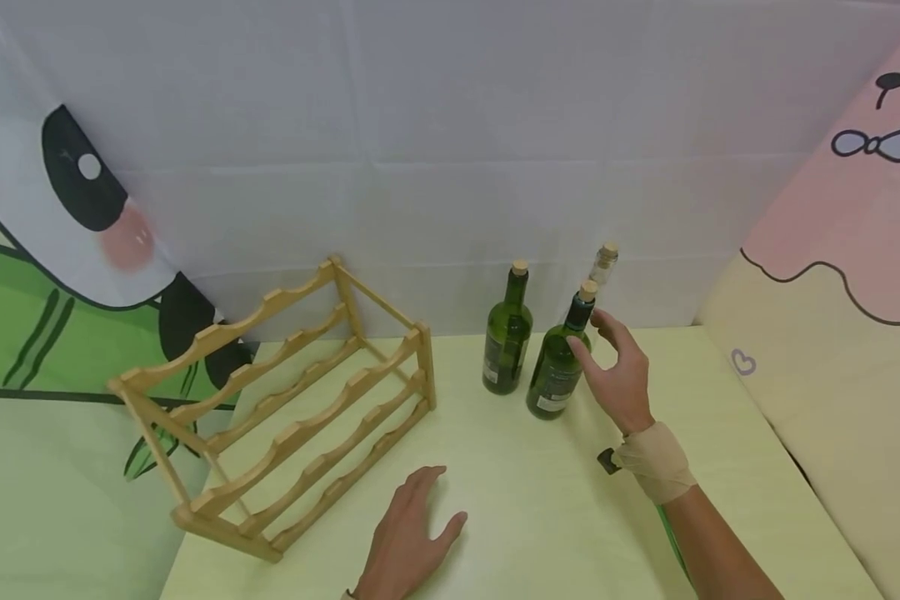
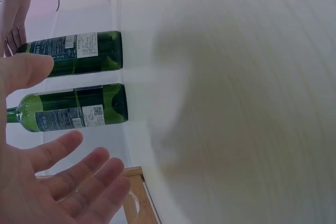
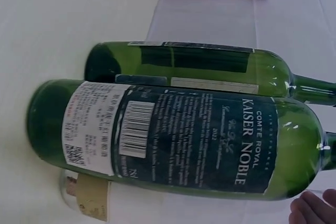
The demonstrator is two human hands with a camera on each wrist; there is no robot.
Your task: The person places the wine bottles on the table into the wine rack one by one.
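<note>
A corked green wine bottle (image 1: 555,377) stands upright at the right of the table, its dark printed label large in the right wrist view. My right hand (image 1: 621,375) is beside its shoulder, thumb and fingers spread apart, with the fingertips (image 3: 315,208) right by the glass. To the left stands a second corked green wine bottle (image 1: 506,346). Behind the first is a clear corked bottle (image 1: 603,265), mostly hidden. My left hand (image 1: 407,533) hovers over the near part of the table, holding nothing, its fingers loosely spread.
A wooden wine rack (image 1: 292,433) with scalloped rails stands at the left of the pale table (image 1: 525,500). A whitish cloth wall (image 1: 450,183) rises behind the bottles, and cartoon-printed cloth hangs at both sides.
</note>
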